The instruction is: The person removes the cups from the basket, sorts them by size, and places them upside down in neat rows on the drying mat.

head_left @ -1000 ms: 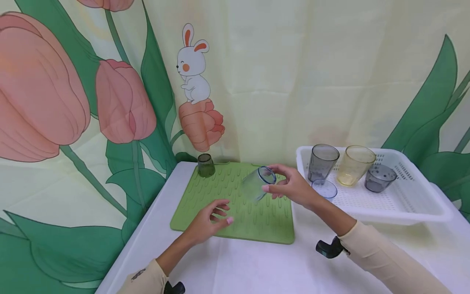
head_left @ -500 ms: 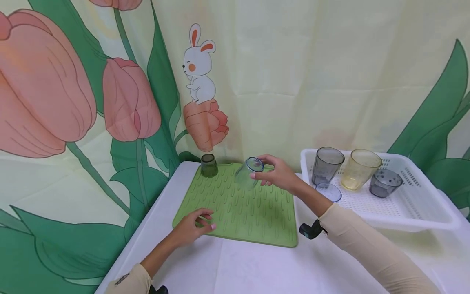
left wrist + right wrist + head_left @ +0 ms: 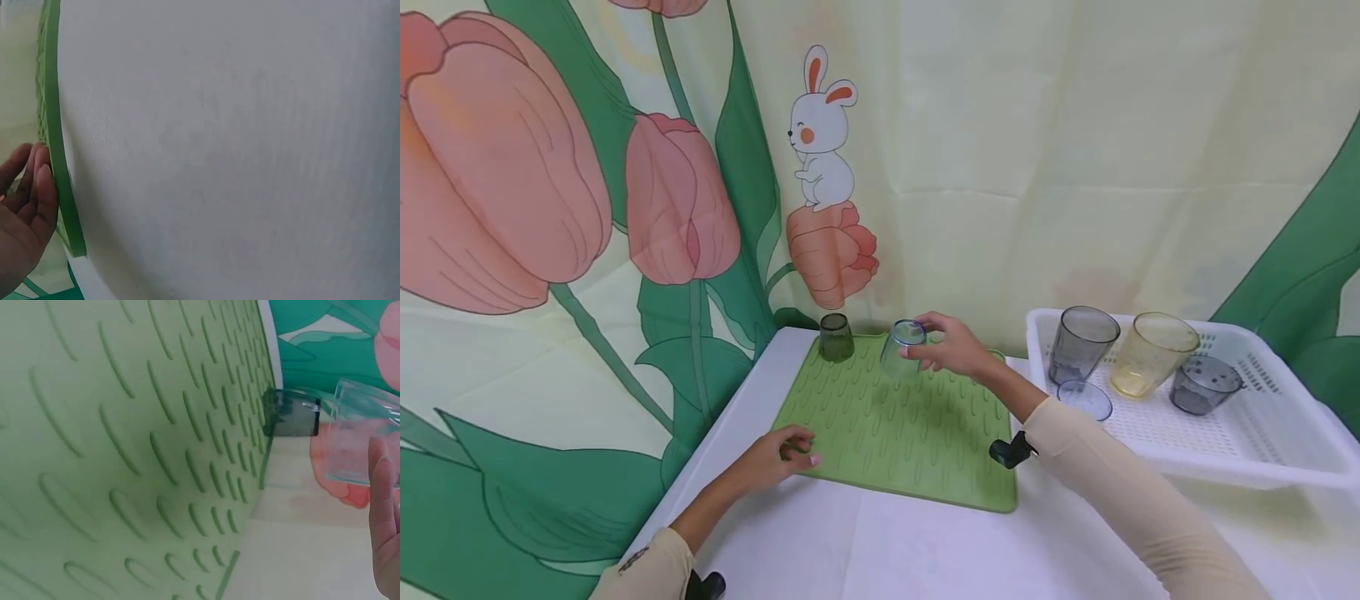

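My right hand (image 3: 953, 343) holds a clear, blue-tinted drinking glass (image 3: 901, 354) near its blue-edged upper end, with fingers and thumb on opposite sides. The wider end of the glass (image 3: 356, 440) faces down, over the back of the green ridged mat (image 3: 917, 442). To its left, a small dark green glass (image 3: 836, 340) stands upside down at the mat's back left corner. My left hand (image 3: 771, 458) hangs loosely curled around nothing at the mat's front left edge. In the left wrist view, the fingers (image 3: 44, 194) overlap the mat's green rim (image 3: 59, 137).
Right of the mat, a white perforated basket (image 3: 1285, 479) holds a tall grey glass (image 3: 1081, 346), a yellow glass (image 3: 1152, 354), a short dark cup (image 3: 1204, 386) and a clear blue-rimmed piece (image 3: 1084, 402). A printed curtain (image 3: 970, 167) hangs behind the white-covered table (image 3: 910, 550).
My right hand has carried the clear glass left and back over the mat, tipping it from slanted to nearly vertical. My left hand has drawn back leftward to the mat's front edge.
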Available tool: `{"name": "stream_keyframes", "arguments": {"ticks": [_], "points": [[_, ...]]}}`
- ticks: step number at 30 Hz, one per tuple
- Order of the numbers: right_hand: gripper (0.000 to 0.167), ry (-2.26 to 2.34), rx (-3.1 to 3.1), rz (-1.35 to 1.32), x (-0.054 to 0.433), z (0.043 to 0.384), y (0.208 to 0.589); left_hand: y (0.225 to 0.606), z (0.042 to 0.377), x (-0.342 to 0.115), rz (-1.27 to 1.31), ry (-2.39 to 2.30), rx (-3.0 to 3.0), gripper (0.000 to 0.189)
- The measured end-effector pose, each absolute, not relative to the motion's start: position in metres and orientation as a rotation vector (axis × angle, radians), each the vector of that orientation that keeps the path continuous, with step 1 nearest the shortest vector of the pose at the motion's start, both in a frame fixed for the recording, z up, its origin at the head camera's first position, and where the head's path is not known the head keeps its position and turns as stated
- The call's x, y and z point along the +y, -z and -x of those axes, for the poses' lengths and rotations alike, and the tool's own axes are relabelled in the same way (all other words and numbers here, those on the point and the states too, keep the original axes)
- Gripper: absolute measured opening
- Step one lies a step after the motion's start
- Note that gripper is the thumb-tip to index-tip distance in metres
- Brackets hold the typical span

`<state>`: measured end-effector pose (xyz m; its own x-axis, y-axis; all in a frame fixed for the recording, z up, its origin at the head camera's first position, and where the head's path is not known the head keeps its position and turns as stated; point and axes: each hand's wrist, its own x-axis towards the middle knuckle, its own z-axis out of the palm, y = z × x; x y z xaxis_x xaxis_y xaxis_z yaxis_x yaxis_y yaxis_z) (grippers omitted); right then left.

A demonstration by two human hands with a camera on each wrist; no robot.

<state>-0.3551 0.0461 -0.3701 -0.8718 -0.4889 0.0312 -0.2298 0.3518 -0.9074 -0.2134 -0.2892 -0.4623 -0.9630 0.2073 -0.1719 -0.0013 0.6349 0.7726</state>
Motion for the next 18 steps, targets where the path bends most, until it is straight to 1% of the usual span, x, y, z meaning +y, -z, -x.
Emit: {"name": "stream_keyframes", "arguments": {"ticks": [8,18], "points": [[0.063,1.487,2.392,0.58,0.025,0.373,0.38,0.466,0.219,-0.301,-0.17,-1.215,2.62,0.052],[0.064,1.465,2.374,0.486,0.003,0.396,0.391,0.472,0.227,-0.299,-0.158,-1.207,2.625,0.053]]}}
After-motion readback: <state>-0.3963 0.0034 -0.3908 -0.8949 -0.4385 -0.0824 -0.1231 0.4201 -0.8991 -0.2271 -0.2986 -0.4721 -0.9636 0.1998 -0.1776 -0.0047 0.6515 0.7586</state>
